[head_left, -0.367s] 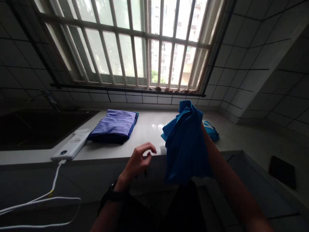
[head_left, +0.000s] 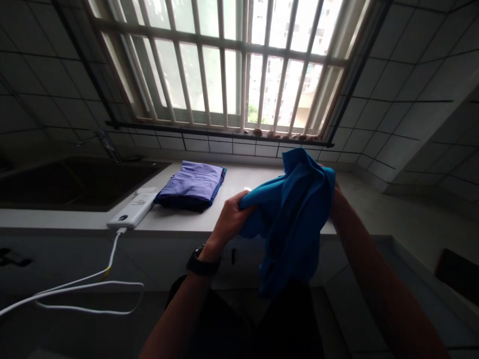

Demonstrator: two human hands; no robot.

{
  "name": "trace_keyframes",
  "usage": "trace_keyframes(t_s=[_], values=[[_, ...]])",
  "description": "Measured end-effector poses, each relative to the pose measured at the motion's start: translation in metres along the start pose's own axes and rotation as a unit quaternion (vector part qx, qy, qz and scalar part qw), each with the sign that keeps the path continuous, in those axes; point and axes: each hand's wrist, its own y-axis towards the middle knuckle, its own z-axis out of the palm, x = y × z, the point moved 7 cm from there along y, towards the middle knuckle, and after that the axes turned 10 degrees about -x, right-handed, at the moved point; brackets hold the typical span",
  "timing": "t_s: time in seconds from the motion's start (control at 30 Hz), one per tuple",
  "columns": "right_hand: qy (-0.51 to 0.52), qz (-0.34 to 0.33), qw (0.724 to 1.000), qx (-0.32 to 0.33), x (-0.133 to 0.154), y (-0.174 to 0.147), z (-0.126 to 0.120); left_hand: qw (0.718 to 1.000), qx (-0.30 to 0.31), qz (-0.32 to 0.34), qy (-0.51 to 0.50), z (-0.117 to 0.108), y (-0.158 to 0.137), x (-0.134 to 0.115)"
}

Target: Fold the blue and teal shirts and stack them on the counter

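A blue piece of cloth (head_left: 295, 214), perhaps a garment, hangs in loose folds in front of the counter's edge. My left hand (head_left: 234, 217), with a dark watch on its wrist, grips the cloth's left side between thumb and fingers. From the right, my right hand (head_left: 334, 196) holds up the cloth's upper part; its fingers are mostly hidden behind the fabric. To the left on the counter lies a folded stack of clothes (head_left: 194, 182), lavender on top and dark blue below.
A white power bank (head_left: 133, 207) with a white cable (head_left: 112, 252) lies near the counter's (head_left: 194, 223) front edge, beside the dark sink (head_left: 75, 184). Behind the counter is a barred window (head_left: 224, 75). At the far right lies a dark flat object (head_left: 458, 274).
My left hand has moved up and right and taken hold of the cloth's left side. The cloth now hides the blue item with white marking behind it. The view has shifted left.
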Motion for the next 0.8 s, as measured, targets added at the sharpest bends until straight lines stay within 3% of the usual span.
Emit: trace_keyframes(t_s=[0.1, 0.3, 0.37, 0.5, 0.6, 0.67, 0.73, 0.8], values=[[-0.013, -0.009, 0.999, 0.033, 0.006, -0.005, -0.009, 0.999, -0.036, 0.009, 0.002, -0.027, 0.007, -0.012], [-0.151, 0.038, 0.964, 0.216, -0.013, -0.010, 0.005, 0.994, -0.099, 0.011, 0.043, -0.050, 0.014, -0.031], [-0.193, 0.053, 0.962, 0.184, -0.025, -0.010, 0.008, 0.989, -0.144, 0.004, 0.044, -0.054, 0.014, -0.032], [-0.162, 0.053, 0.983, -0.066, -0.044, -0.040, 0.019, 0.979, -0.201, -0.006, 0.011, -0.051, 0.014, -0.030], [-0.128, 0.062, 0.989, 0.033, -0.072, -0.094, 0.079, 0.978, -0.208, -0.010, -0.025, -0.041, 0.014, -0.031], [-0.166, 0.065, 0.983, 0.047, -0.093, -0.121, 0.102, 0.976, -0.212, -0.011, -0.039, -0.039, 0.013, -0.033], [-0.202, 0.084, 0.975, 0.036, -0.112, -0.130, 0.107, 0.974, -0.223, -0.013, -0.039, -0.046, 0.011, -0.036], [-0.215, 0.087, 0.973, -0.014, -0.119, -0.122, 0.093, 0.968, -0.249, -0.020, -0.027, -0.065, 0.005, -0.036]])
